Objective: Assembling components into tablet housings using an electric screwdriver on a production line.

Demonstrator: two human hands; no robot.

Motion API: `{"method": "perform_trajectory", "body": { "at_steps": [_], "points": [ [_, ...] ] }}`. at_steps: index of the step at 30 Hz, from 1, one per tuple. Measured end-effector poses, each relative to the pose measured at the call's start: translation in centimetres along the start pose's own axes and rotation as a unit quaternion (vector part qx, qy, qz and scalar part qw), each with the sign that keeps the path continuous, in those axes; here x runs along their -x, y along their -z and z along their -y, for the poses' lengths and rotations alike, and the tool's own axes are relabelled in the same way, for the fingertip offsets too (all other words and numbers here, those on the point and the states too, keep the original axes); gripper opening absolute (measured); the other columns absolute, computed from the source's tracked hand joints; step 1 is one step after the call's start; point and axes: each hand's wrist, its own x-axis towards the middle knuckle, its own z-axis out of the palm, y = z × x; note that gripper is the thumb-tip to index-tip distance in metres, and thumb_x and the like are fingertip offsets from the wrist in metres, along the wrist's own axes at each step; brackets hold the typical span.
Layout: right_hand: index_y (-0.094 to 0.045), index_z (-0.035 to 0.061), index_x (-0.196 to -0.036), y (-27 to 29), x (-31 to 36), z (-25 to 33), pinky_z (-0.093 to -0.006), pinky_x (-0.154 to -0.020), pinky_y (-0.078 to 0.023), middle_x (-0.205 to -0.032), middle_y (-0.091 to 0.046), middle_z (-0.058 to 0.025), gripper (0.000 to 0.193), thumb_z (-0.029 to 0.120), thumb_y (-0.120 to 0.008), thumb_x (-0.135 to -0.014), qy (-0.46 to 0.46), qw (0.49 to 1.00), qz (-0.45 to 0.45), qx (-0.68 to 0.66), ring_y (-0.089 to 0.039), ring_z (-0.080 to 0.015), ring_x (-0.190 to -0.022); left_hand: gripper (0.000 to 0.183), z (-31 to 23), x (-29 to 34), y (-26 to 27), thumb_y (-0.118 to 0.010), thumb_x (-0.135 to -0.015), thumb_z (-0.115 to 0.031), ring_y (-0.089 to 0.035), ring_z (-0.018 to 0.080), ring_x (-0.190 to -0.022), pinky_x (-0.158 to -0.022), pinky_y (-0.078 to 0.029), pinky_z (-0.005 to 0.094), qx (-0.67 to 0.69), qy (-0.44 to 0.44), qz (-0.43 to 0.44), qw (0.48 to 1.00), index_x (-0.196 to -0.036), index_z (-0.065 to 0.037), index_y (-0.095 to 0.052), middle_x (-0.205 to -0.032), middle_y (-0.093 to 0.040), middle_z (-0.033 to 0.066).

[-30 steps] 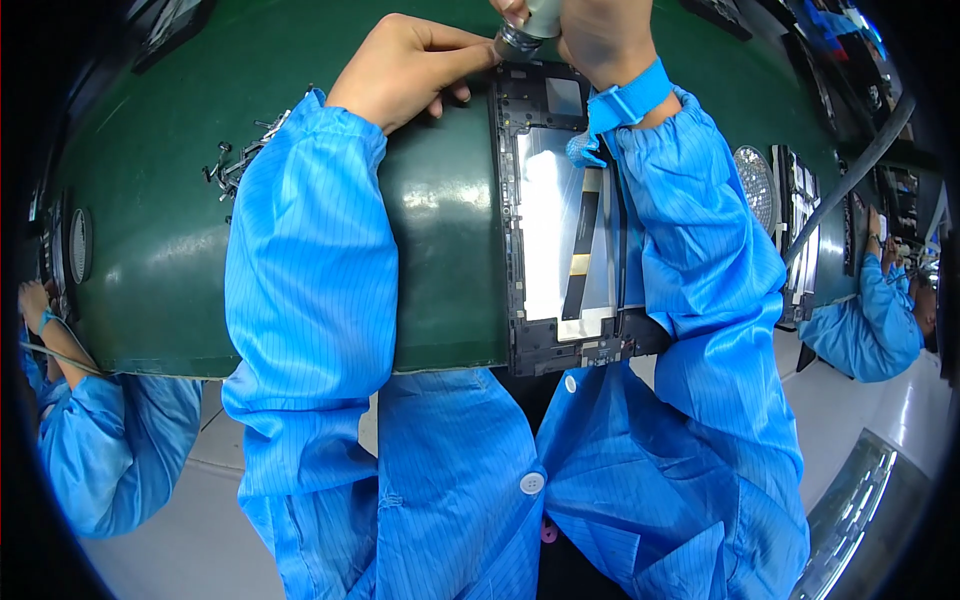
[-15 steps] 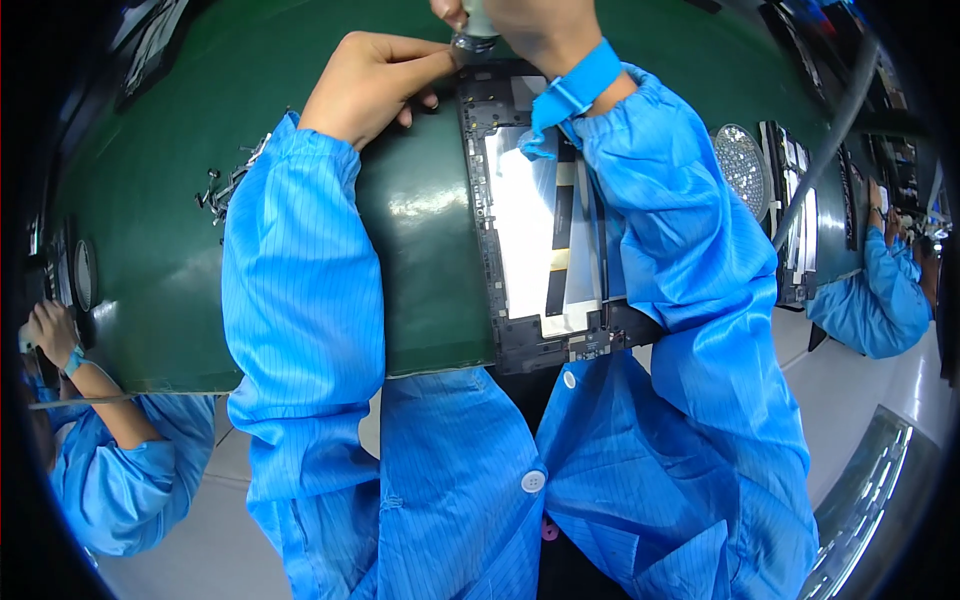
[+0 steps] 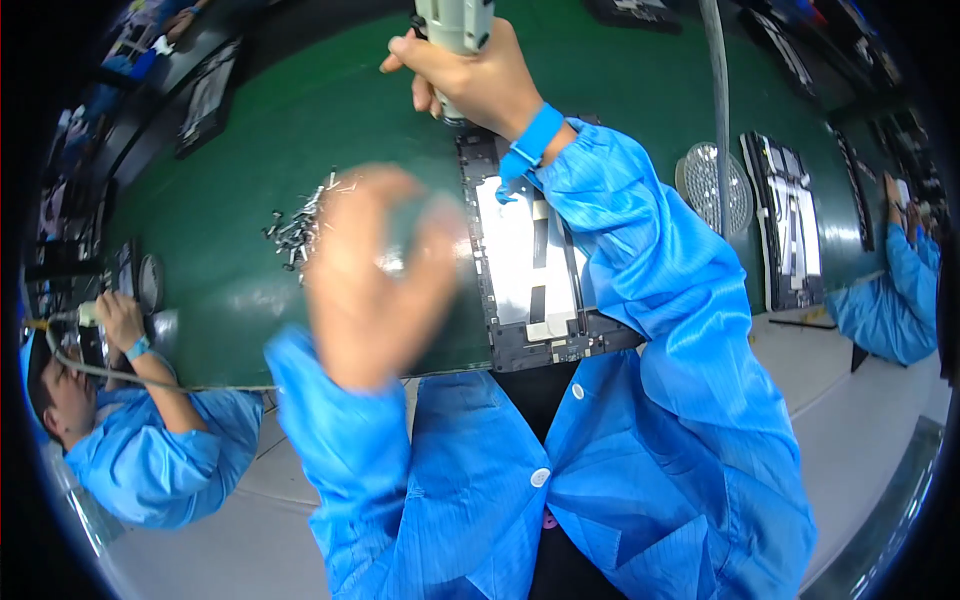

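The right hand [image 3: 485, 82] grips a pale tool [image 3: 460, 24] by the far edge of an open device [image 3: 515, 265]; left of it, the blurred left hand [image 3: 362, 275], fingers apart, is beside metal pieces [image 3: 292, 236].

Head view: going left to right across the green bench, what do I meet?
A co-worker's hand, a pile of small metal pieces, the wearer's blurred left hand, an opened tablet-like device, a round dish-like item, then a second opened device.

Right hand [image 3: 488, 82] grips pale tool [image 3: 458, 22]; left hand [image 3: 352, 290] — blurred.
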Motion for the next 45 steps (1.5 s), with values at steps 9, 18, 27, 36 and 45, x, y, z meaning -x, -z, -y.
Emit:
{"method": "perform_trajectory", "body": {
  "at_steps": [9,18,27,36,45],
  "points": [
    [-0.064,-0.0058,-0.094,5.9,-0.5,6.0,-0.0279,-0.049,-0.05,-0.077,-0.068,-0.014,0.015,0.006,-0.059,-0.087,0.187,0.976,-0.108,-0.02,-0.062,-0.015,-0.054,0.079,-4.3,8.6,-4.9,-0.083,-0.071,-0.027,-0.038,0.0488,-0.133,-0.107,-0.037,0.0521,-0.021,0.07,0.13,0.989,-0.14,-0.008,-0.049,-0.151,-0.027,0.0289],
    [-0.065,-0.0066,-0.1,16.9,6.2,9.9,-0.0237,-0.042,-0.042,-0.093,-0.072,-0.0163,0.021,0.0,-0.057,-0.081,0.053,0.96,-0.265,0.074,-0.056,-0.0109,-0.047,0.067,11.9,-9.8,-8.4,-0.08,-0.075,-0.032,-0.054,0.0479,-0.115,-0.098,-0.047,0.0461,-0.159,-0.005,0.071,0.985,-0.13,-0.001,-0.057,-0.137,-0.046,0.0317],
    [-0.065,-0.0062,-0.099,20.9,7.6,9.5,-0.0239,-0.043,-0.043,-0.093,-0.071,-0.0171,0.019,-0.003,-0.057,-0.081,0.056,0.94,-0.333,0.046,-0.055,-0.011,-0.046,0.069,22.9,-20.6,-10.8,-0.075,-0.078,-0.042,-0.039,0.0421,-0.133,-0.11,-0.034,0.0442,-0.212,0.066,0.084,0.971,-0.135,-0.01,-0.054,-0.146,-0.042,0.0195],
    [-0.067,-0.0018,-0.099,20.7,7.9,9.1,-0.024,-0.047,-0.048,-0.088,-0.071,-0.0103,0.019,-0.001,-0.06,-0.082,0.031,0.951,-0.306,0.032,-0.06,-0.0089,-0.058,0.125,6.0,-32.1,-25.3,-0.055,-0.07,-0.083,-0.054,0.043,-0.12,-0.102,-0.044,0.0428,0.044,0.376,0.192,0.905,-0.14,0.017,-0.03,-0.132,-0.051,0.0336],
    [-0.068,0.0011,-0.085,20.4,8.0,7.5,-0.0301,-0.065,-0.053,-0.078,-0.069,-0.0103,0.013,0.005,-0.066,-0.073,0.099,0.938,-0.307,0.125,-0.069,-0.0184,-0.071,0.115,12.7,-38.0,-33.6,-0.086,-0.058,-0.061,-0.052,0.0313,-0.126,-0.107,-0.038,0.0344,0.045,0.311,0.241,0.918,-0.131,0.017,-0.045,-0.137,-0.051,0.0253]
  ]
}}
